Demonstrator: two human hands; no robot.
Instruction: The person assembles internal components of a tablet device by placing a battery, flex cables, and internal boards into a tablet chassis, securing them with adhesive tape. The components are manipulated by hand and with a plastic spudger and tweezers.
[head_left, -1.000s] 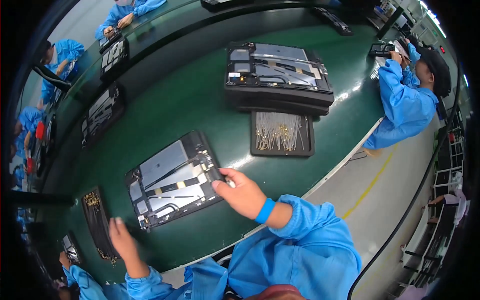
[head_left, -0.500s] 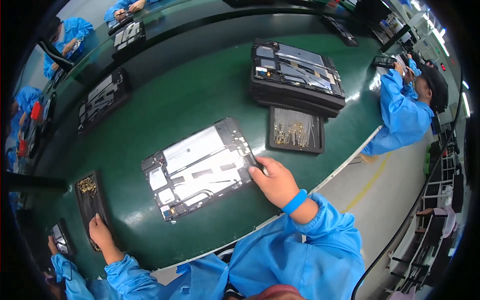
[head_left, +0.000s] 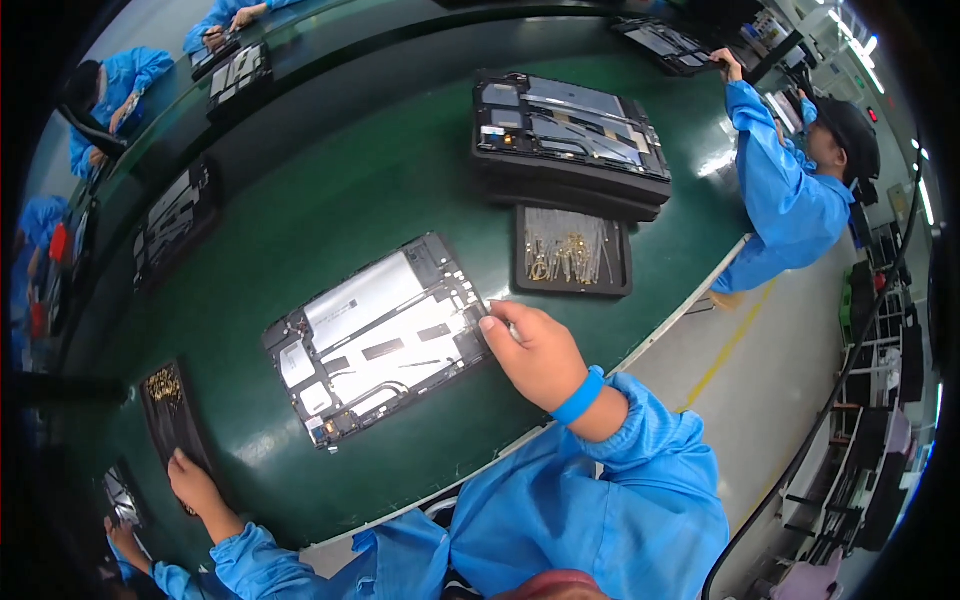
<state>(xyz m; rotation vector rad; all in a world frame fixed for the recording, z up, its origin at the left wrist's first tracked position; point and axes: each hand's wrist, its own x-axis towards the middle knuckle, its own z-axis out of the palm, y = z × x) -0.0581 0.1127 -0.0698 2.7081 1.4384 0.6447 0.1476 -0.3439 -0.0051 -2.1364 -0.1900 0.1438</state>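
Observation:
An opened tablet housing (head_left: 380, 345), with silver battery panels and a black frame, lies before me. My right hand (head_left: 535, 350) is at its right edge, thumb and forefinger pinched together; whatever small thing they hold cannot be made out. At the left, my left hand (head_left: 200, 490) rests on a narrow dark tray (head_left: 185, 425) with small gold-coloured parts (head_left: 163, 387) in its upper section. Its fingers are bent and partly hidden, so what they grip does not show. Beyond my right hand, a second black tray (head_left: 575, 287) contains thin cables (head_left: 568, 245) with gold-coloured ends.
Stacked black holders (head_left: 570, 185) carry another opened tablet (head_left: 570, 120) behind the cable tray. More tablets (head_left: 175, 225) lie at the far left. A co-worker (head_left: 795, 190) at the right reaches to a tablet (head_left: 665, 45) at the back. The bench edge (head_left: 690, 290) runs along the right.
The view has turned slightly. My right hand stays at the tablet's edge and my left at the narrow tray. The co-worker at the right has stretched an arm to the tablet at the back.

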